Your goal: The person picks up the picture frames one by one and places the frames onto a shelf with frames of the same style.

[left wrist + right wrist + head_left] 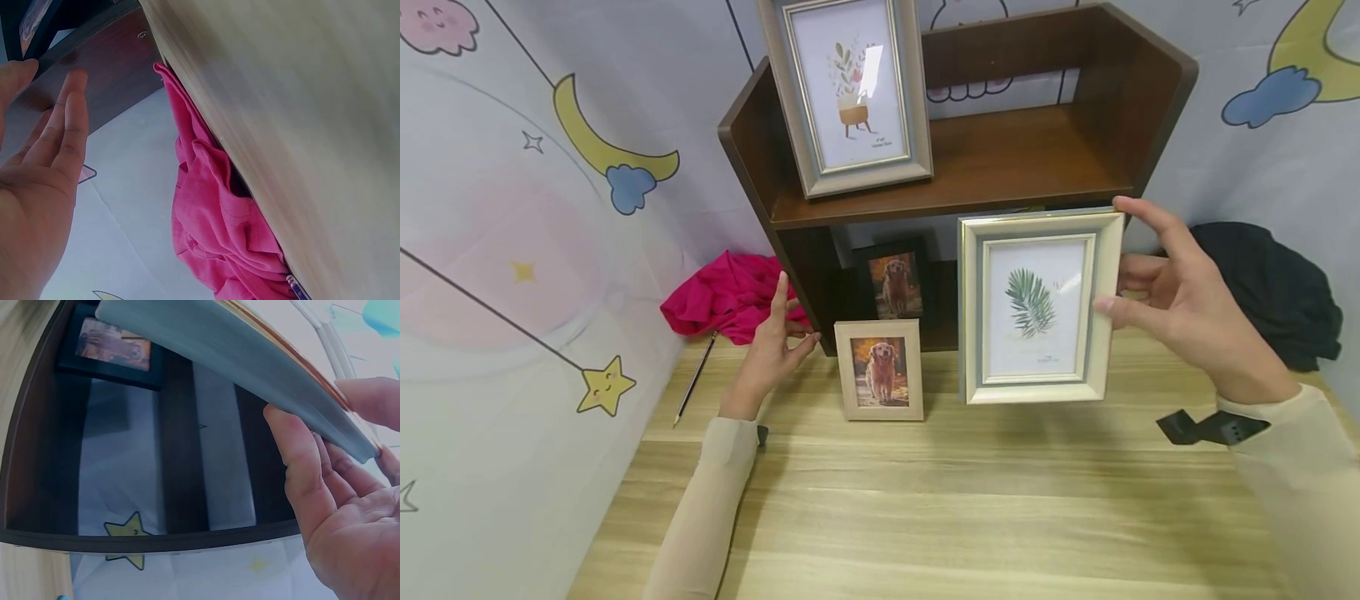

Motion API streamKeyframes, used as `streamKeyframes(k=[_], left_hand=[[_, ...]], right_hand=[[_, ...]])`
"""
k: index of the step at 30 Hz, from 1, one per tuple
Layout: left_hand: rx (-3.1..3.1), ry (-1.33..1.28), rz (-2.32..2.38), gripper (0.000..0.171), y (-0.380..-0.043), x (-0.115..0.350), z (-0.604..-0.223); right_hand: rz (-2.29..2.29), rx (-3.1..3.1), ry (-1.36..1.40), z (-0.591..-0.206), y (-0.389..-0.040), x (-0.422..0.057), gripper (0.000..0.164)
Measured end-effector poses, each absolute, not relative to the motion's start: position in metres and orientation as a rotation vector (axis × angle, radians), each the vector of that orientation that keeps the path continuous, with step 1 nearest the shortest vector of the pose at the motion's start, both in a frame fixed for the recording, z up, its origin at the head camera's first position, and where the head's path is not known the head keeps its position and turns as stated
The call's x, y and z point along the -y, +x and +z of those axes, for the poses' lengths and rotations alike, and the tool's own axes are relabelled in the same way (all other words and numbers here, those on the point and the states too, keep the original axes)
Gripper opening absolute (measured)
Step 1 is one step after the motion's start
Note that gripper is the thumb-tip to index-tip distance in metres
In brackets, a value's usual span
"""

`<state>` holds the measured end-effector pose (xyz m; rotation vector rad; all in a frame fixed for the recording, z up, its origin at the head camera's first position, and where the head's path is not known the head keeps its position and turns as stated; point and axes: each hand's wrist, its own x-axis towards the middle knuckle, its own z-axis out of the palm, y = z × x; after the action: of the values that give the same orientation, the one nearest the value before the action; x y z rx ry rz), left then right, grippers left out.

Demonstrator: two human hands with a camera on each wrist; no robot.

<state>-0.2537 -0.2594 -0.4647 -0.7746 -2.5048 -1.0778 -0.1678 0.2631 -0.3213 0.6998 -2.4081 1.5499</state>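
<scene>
My right hand (1180, 308) pinches the right edge of a cream and grey picture frame (1041, 392) with a green leaf print, raised in front of the shelf. In the right wrist view, thumb and fingers of the right hand (350, 494) lie on opposite faces of that picture frame (250, 369). My left hand (767, 354) is at the left side of a dark brown two-tier shelf (1030, 154). The left wrist view shows that hand (44, 162) with extended fingers along the side panel (103, 69) and the thumb near its front edge.
A larger plant-print frame (921, 125) stands on the upper tier. Below are a black dog-photo frame (922, 279) and, on the table (925, 517), a light wood one (842, 371). Pink cloth (730, 287), a pencil (695, 379) and black cloth (1277, 292) lie beside the shelf.
</scene>
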Motion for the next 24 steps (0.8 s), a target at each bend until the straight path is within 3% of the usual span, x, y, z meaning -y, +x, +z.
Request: streamKeyframes(k=[24], left_hand=[[2.504, -0.785, -1.092, 0.13, -0.254, 0.259, -0.464]], right_hand=[[1.774, 2.243, 0.72, -0.279, -0.176, -0.263, 0.105]])
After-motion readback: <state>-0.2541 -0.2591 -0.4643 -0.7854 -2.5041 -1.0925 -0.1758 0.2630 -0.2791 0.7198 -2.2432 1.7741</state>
